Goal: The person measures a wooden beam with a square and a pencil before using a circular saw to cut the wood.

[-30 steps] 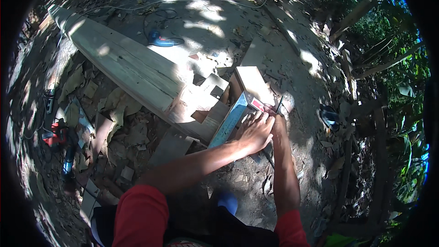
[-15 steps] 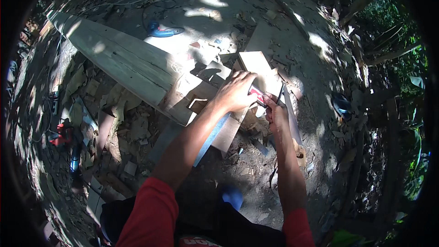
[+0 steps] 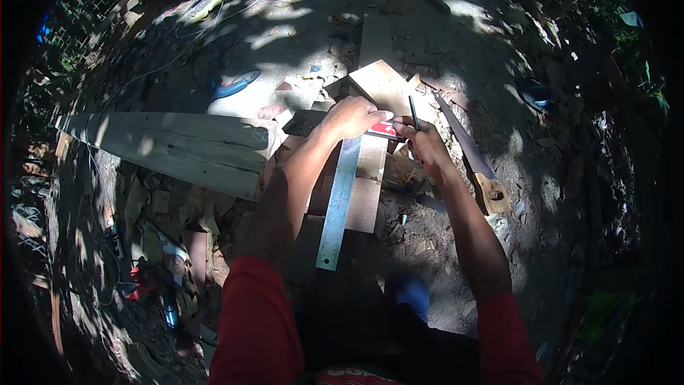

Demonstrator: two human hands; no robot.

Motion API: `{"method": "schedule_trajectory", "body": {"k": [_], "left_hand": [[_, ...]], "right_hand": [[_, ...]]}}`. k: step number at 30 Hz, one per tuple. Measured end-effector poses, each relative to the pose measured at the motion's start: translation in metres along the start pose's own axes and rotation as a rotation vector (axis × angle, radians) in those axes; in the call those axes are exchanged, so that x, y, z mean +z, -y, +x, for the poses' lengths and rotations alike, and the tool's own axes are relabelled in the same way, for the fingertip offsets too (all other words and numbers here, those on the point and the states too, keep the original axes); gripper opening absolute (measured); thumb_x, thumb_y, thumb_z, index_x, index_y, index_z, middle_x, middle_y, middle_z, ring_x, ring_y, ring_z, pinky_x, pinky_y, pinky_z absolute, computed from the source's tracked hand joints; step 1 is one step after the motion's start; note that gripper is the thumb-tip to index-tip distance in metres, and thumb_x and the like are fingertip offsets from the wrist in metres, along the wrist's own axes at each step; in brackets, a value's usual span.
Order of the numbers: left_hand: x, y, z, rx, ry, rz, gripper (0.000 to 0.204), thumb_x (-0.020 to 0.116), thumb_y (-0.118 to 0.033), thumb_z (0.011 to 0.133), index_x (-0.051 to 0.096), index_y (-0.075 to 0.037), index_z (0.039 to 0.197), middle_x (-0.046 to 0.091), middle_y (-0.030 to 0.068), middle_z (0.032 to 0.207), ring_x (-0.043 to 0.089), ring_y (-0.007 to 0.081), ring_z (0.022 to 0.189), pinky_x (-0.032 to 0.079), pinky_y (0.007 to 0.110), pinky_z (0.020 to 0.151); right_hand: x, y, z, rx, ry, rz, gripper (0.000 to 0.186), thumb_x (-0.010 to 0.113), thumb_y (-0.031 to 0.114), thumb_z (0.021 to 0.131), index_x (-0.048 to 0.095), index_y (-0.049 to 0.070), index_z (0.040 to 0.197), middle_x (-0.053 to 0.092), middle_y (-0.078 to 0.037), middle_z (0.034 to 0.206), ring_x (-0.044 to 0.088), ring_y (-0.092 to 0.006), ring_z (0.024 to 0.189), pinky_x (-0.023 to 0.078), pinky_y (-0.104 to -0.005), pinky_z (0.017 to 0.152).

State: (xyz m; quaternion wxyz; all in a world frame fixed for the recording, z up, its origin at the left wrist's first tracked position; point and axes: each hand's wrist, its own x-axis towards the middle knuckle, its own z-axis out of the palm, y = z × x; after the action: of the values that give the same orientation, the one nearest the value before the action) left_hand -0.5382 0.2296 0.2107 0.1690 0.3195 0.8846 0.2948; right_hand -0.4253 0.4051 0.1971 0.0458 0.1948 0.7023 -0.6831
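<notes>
My left hand (image 3: 351, 117) is closed over a square at the board's edge, its thumb on the red stock (image 3: 383, 128). The square's steel blade (image 3: 339, 203) runs from under that hand toward me, over brown boards (image 3: 365, 203). My right hand (image 3: 425, 144) pinches a dark, thin pencil (image 3: 413, 110) that points up. Its thumb and fingertip are at the right end of the red stock. Just beyond both hands lies a pale wooden board (image 3: 381, 85) in sunlight. How the left fingers wrap underneath is hidden.
A handsaw (image 3: 467, 139) with a wooden handle lies to the right. A long tapered plank (image 3: 171, 150) extends left. Blue power tools (image 3: 235, 85) lie farther off, and a red-and-blue tool (image 3: 142, 286) lies near left. Wood scraps and a cable litter the ground.
The view has turned, so the plank sits flatter and the handsaw's handle shows more fully. More of the square's steel blade is visible now. Both hands stay on the square.
</notes>
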Motion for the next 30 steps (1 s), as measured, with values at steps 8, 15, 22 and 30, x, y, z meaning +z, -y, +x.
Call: {"method": "schedule_trajectory", "body": {"k": [8,15,22,30], "left_hand": [[0.001,0.012,0.005,0.193,0.034,0.01,0.059,0.058,-0.06,0.09,0.07,-0.003,0.084,0.064,0.0172,0.07,0.064,0.0325,0.068,0.049,0.043,0.066],[-0.005,0.015,0.004,0.142,0.095,0.005,0.056,0.06,-0.059,0.09,0.07,-0.004,0.085,0.063,0.0131,0.067,0.061,0.0251,0.065,0.047,0.04,0.063],[-0.007,0.013,0.001,0.149,0.06,0.002,0.056,0.06,-0.061,0.089,0.07,-0.006,0.086,0.063,0.0127,0.068,0.06,0.0237,0.066,0.046,0.039,0.064],[-0.006,0.022,0.004,0.135,0.068,0.004,0.063,0.059,-0.065,0.088,0.07,-0.004,0.084,0.062,0.0152,0.067,0.057,0.0255,0.064,0.045,0.041,0.063]], "right_hand": [[0.013,0.006,-0.023,0.073,-0.082,0.244,0.049,0.065,0.019,0.095,0.05,0.003,0.14,0.065,0.0,0.076,0.039,-0.003,0.048,0.029,-0.0209,0.043],[0.02,0.002,-0.029,0.015,-0.074,0.1,0.052,0.066,0.023,0.095,0.05,0.006,0.141,0.055,0.002,0.071,0.039,-0.0042,0.049,0.029,-0.022,0.044],[0.021,0.008,-0.029,0.04,-0.083,0.133,0.043,0.064,0.021,0.095,0.056,0.008,0.135,0.055,0.004,0.074,0.038,-0.0046,0.051,0.03,-0.0223,0.045],[0.022,0.002,-0.025,0.032,-0.061,0.149,0.041,0.062,0.02,0.095,0.056,0.009,0.134,0.056,0.005,0.076,0.038,-0.0037,0.052,0.029,-0.0214,0.047]]}}
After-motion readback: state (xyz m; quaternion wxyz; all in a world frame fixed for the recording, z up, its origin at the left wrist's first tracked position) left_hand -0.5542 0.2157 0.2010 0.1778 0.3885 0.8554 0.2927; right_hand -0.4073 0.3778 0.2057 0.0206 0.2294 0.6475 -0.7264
